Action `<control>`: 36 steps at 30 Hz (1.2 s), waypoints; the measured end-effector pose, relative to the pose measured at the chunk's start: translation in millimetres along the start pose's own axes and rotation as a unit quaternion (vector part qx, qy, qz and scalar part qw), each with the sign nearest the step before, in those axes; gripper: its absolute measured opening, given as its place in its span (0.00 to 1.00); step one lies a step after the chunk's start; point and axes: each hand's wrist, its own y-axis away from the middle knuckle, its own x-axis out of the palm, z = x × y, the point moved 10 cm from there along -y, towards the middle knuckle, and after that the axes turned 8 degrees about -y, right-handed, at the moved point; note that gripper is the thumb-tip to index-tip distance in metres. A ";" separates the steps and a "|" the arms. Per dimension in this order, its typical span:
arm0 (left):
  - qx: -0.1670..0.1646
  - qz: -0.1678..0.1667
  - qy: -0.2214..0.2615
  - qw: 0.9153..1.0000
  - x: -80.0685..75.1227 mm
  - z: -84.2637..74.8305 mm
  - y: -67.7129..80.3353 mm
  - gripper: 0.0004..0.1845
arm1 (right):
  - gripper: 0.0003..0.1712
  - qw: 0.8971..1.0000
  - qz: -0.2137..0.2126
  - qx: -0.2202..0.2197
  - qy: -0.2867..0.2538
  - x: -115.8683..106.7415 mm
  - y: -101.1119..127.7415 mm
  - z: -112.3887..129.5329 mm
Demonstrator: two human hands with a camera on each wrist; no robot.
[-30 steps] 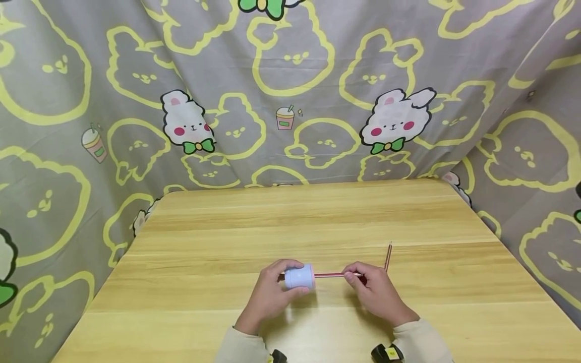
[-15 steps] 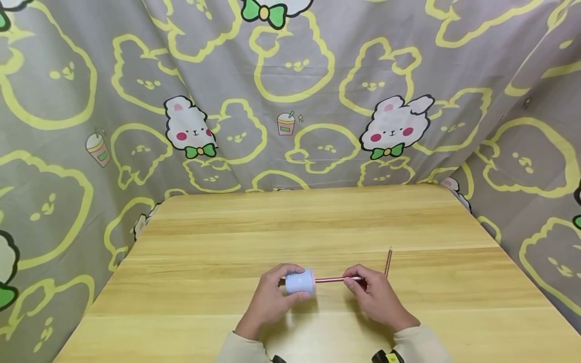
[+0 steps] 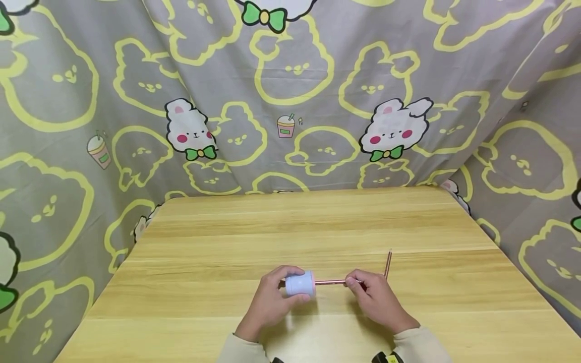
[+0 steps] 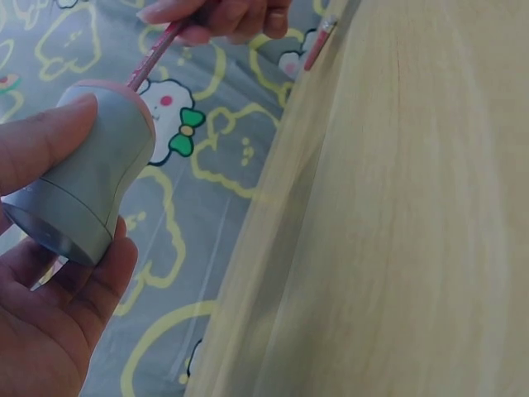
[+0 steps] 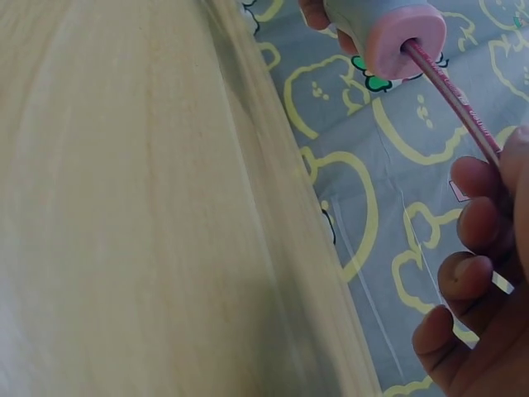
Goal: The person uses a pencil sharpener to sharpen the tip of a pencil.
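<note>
Near the front edge of the wooden table, head view: left hand curled around a small pale blue sharpener, held on its side above the tabletop; right hand pinching a pink pencil whose tip sits in the sharpener's right end. Second pencil lies on the table just beyond the right hand, pointing away. Grey rabbit-print cloth hangs behind and to both sides. Left wrist view: thumb and fingers of the left hand wrap the sharpener, pink rim far end; pencil runs out to the right hand. Right wrist view: pencil enters the sharpener's pink face; right-hand fingers curl beneath the shaft, thumb on top.
</note>
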 end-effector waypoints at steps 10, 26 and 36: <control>0.014 -0.001 -0.003 1.000 -0.1 -3.2 0.8 0.22 | 0.10 1.000 -0.001 0.011 0.005 2.0 0.3 -1.3; 0.032 -0.009 -0.013 0.999 -0.7 -6.1 1.5 0.23 | 0.10 1.000 0.008 0.004 -0.001 5.2 0.9 -0.9; 0.039 -0.009 -0.019 0.999 -0.6 -7.4 1.8 0.22 | 0.11 1.000 0.006 -0.002 0.007 4.1 0.2 0.9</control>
